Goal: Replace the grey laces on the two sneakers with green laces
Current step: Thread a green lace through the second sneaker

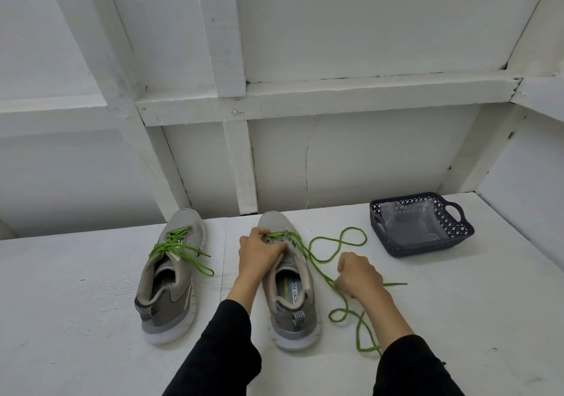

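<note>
- On the white tabletop (91, 304), farthest left, the left sneaker (171, 276) stands already threaded with its green lace (178, 249), ends loose over the side; that half looks finished.
- Next, the left hand (259, 253) grips the right sneaker (288, 279) at the tongue and eyelets, fingers curled over the upper to steady it.
- Beside that shoe, the second green lace (320, 269) runs taut from the eyelets to the right hand (358, 275), which is closed around it; the slack loops over the table behind and in front of that hand.
- Judged step: pulling the lace through the lower eyelets. Next comes feeding a tip into the following eyelet, though how many rows are threaded is hard to tell.
- Far right sits a dark basket (457, 237) holding what may be a plastic bag.
</note>
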Motion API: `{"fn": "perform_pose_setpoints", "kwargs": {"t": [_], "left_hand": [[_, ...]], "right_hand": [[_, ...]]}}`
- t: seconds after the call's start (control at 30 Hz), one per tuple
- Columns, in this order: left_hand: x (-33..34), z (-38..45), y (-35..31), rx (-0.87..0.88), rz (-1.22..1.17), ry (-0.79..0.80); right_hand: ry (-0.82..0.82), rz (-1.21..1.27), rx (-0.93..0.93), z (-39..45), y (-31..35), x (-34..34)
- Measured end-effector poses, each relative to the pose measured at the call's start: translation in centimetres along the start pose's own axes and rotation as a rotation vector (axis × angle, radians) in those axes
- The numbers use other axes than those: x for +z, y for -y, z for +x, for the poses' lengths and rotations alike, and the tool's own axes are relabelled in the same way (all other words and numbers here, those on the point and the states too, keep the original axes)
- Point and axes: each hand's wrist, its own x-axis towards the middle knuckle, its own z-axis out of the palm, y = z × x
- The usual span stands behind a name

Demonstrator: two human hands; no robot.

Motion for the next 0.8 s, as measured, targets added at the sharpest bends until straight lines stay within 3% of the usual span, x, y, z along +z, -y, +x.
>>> {"fn": "perform_pose_setpoints", "kwargs": {"t": [0.13, 0.23, 0.3, 0.37, 0.47, 0.53, 0.6, 0.67, 0.8], "left_hand": [[0.1, -0.2, 0.2, 0.015, 0.022, -0.045], [0.1, -0.2, 0.2, 0.0, 0.064, -0.076], [-0.2, -0.1, 0.2, 0.001, 0.069, -0.07], [-0.7, 0.2, 0.3, -0.01, 0.048, -0.044], [-1.6, 0.4, 0.3, 0.042, -0.06, 0.016], [-2.4, -0.3, -0.2, 0.152, -0.209, 0.017], [-3.2, -1.2, -1.1, 0.249, -0.323, 0.057], [-3.8, -1.7, -1.9, 0.271, -0.43, 0.194], [-4.5, -1.9, -2.9, 0.1, -0.81, 0.367]], "right_hand": [[-0.017, -0.042, -0.037, 0.4, -0.4, 0.8], [-0.14, 0.041, -0.069, 1.0, -0.1, 0.4], [-0.217, 0.367, -0.125, 1.1, 0.9, -0.8], [-0.2, 0.85, -0.172, 0.8, 2.6, -2.7], [-0.044, 1.495, -0.244, -0.5, 5.3, -5.7], [0.056, 1.698, -0.296, -1.1, 6.5, -6.8], [0.099, 1.745, -0.33, -1.4, 7.3, -7.0], [0.111, 1.748, -0.336, -1.5, 7.7, -6.5], [0.102, 1.714, -0.336, -1.4, 7.5, -5.2]]}}
